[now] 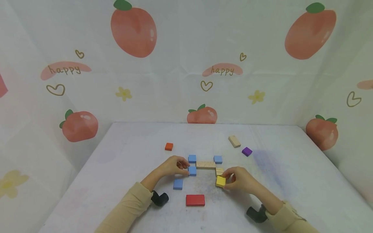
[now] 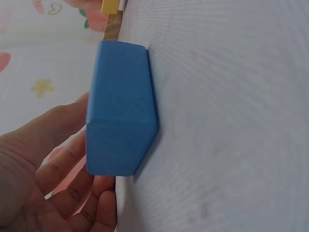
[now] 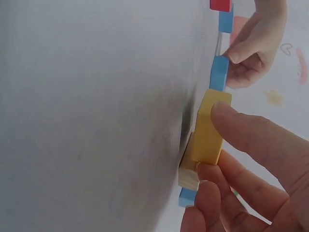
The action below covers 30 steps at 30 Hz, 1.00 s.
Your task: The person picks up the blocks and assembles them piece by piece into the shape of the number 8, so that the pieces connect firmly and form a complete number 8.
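My left hand (image 1: 175,166) has its thumb and curled fingertips at a blue block (image 1: 192,171), pinching it on the table. In the left wrist view, a nearer blue block (image 2: 120,111) hides the left fingertips (image 2: 84,101). My right hand (image 1: 240,179) pinches a yellow block (image 1: 220,181) between thumb and fingers. That block is at the near end of a short wooden block (image 1: 220,171), overlapping it in the right wrist view. A long wooden block (image 1: 205,165) lies crosswise between the hands, with blue blocks near its left (image 1: 192,158) and right (image 1: 218,159) ends.
A red block (image 1: 195,200) lies nearest me, with a loose blue block (image 1: 178,184) to its upper left. Farther back lie an orange block (image 1: 169,146), a plain wooden block (image 1: 234,141) and a purple block (image 1: 247,151). A printed curtain (image 1: 175,81) hangs behind the white table (image 1: 131,145).
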Available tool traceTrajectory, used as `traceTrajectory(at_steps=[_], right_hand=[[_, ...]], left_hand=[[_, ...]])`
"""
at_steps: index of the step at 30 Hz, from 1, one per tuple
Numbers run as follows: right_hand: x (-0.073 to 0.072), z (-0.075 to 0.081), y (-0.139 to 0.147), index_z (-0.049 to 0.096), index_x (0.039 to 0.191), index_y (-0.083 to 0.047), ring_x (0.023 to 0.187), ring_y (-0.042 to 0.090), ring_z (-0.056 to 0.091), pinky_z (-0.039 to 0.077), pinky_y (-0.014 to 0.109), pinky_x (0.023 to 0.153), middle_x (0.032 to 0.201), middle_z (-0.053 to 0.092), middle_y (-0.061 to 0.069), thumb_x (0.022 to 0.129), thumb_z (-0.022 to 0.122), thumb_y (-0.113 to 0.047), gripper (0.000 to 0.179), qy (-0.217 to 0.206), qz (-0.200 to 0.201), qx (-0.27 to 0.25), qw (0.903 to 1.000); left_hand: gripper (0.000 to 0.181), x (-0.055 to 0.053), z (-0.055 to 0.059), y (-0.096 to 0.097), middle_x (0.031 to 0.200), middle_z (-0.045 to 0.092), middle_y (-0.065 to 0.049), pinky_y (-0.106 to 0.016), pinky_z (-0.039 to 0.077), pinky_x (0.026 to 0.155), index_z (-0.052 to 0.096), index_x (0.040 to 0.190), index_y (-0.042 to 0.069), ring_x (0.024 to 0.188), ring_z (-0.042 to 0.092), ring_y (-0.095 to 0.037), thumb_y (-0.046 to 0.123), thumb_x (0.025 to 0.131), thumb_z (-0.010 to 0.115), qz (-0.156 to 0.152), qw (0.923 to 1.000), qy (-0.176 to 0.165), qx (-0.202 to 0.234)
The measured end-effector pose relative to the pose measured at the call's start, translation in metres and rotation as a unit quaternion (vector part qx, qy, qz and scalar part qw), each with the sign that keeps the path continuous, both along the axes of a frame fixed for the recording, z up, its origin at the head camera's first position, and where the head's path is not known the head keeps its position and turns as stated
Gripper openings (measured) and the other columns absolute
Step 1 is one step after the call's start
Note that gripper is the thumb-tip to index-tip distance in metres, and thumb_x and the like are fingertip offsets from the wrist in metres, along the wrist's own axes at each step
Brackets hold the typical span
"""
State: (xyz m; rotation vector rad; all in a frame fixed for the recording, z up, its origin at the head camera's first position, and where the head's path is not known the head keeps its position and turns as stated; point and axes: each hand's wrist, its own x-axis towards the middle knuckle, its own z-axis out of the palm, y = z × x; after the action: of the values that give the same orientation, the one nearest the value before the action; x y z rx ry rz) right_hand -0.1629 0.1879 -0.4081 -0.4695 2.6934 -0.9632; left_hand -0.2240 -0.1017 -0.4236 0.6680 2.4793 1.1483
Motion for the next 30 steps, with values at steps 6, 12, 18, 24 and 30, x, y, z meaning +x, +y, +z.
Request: traceTrajectory(at_steps=[6,12,18,24,30], right_hand=[[0.0006,0.0002,-0.0022,0.068,0.097,-0.004,0.065,0.012,0.048,0.042,0.018,0.056,0.084,0.064,0.002,0.07,0.08,-0.013,0.031,-0.002,-0.005,0.0,1.0],[0.0019,0.0002,-0.0041,0.067,0.094,-0.005,0.067,0.012,0.049,0.043,0.018,0.057,0.084,0.064,0.002,0.07,0.08,-0.013,0.029,0.0,-0.012,0.007,0.9999],[0.0031,0.0,-0.0064,0.064,0.089,-0.007,0.069,0.012,0.05,0.044,0.017,0.06,0.083,0.063,0.002,0.068,0.081,-0.013,0.027,0.007,-0.027,0.014,0.9995],[0.0039,-0.0005,-0.0083,0.062,0.087,-0.009,0.068,0.012,0.049,0.043,0.018,0.06,0.081,0.062,0.001,0.067,0.082,-0.012,0.029,0.009,-0.049,0.021,0.9986],[0.0047,0.0002,-0.0093,0.062,0.086,-0.01,0.068,0.012,0.048,0.042,0.018,0.06,0.08,0.061,0.001,0.066,0.082,-0.011,0.029,0.012,-0.052,0.022,0.9983]], left_hand=[[0.029,0.0002,0.0002,-0.0003,0.094,0.067,-0.007,-0.017,0.044,0.07,0.067,0.1,0.004,0.077,0.052,-0.008,0.016,0.076,0.076,0.0,1.0,-0.003,0.001],[0.028,0.0,0.0005,0.0002,0.094,0.067,-0.005,-0.017,0.045,0.07,0.067,0.1,0.005,0.078,0.053,-0.009,0.017,0.076,0.076,0.005,0.9999,-0.007,-0.006],[0.028,-0.0007,-0.0002,-0.0003,0.094,0.067,-0.006,-0.017,0.045,0.071,0.067,0.1,0.005,0.078,0.052,-0.009,0.017,0.076,0.076,0.0,1.0,-0.003,-0.003],[0.028,-0.0014,-0.0007,-0.0004,0.094,0.067,-0.006,-0.017,0.045,0.071,0.067,0.1,0.005,0.078,0.053,-0.008,0.017,0.076,0.076,-0.002,1.0,-0.002,-0.005],[0.028,-0.0005,-0.0003,-0.0001,0.094,0.067,-0.005,-0.017,0.045,0.071,0.067,0.1,0.005,0.078,0.053,-0.009,0.017,0.076,0.076,0.004,0.9999,-0.003,-0.009]])
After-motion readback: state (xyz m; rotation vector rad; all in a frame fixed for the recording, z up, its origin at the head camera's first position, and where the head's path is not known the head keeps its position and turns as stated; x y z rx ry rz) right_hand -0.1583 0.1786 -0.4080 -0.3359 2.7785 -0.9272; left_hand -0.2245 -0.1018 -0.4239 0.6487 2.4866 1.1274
